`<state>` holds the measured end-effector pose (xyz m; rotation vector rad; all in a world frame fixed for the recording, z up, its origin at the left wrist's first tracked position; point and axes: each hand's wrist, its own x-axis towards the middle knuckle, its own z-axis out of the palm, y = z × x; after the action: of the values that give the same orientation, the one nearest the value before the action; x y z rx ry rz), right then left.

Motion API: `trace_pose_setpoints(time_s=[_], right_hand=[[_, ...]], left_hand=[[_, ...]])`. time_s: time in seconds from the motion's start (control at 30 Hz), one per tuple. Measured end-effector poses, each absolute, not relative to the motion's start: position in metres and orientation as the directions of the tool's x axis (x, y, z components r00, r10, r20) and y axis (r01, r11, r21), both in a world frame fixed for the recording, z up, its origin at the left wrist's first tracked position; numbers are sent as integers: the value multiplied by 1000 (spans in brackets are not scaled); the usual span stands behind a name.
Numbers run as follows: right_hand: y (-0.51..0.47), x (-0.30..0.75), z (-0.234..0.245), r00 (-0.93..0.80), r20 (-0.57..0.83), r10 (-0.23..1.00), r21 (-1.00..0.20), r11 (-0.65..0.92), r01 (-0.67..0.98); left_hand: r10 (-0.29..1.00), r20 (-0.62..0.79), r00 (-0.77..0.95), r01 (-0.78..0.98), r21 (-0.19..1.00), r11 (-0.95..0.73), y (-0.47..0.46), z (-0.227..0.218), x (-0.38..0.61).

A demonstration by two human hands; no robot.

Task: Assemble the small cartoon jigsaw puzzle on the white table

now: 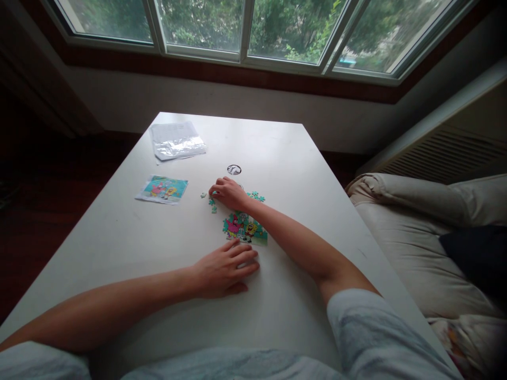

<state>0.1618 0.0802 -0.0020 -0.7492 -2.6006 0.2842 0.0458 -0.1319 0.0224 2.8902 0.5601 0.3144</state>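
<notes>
A partly joined jigsaw puzzle (241, 228) with pink and yellow cartoon figures on a teal ground lies on the white table (158, 237). My left hand (224, 268) rests palm down at its near edge, fingers spread, holding nothing. Beyond the puzzle, my right hand (228, 193) reaches over loose pieces, its fingers bent down and closed at a small teal jigsaw piece (213, 194). The fingertips partly hide that piece. Other loose teal pieces (258, 196) lie to the right of this hand, and part of the puzzle is behind my right forearm.
Left of the pieces lies a reference picture (164, 189) with the same cartoon figures. A clear plastic sleeve with white paper (178, 140) is at the far left corner. A round hole (234, 169) is in the tabletop. A beige sofa (404, 248) stands along the right side.
</notes>
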Motion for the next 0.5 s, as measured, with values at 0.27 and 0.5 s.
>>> trace_pose_setpoints(time_s=[0.27,0.5], right_hand=[[85,170,2,-800,314,512,-317,851,420],[81,167,10,-801,249,545,-298,830,472]], left_hand=[[403,194,895,347,265,-900,-125,21,44],[412,221,884,333,322,-887,-112,22,43]])
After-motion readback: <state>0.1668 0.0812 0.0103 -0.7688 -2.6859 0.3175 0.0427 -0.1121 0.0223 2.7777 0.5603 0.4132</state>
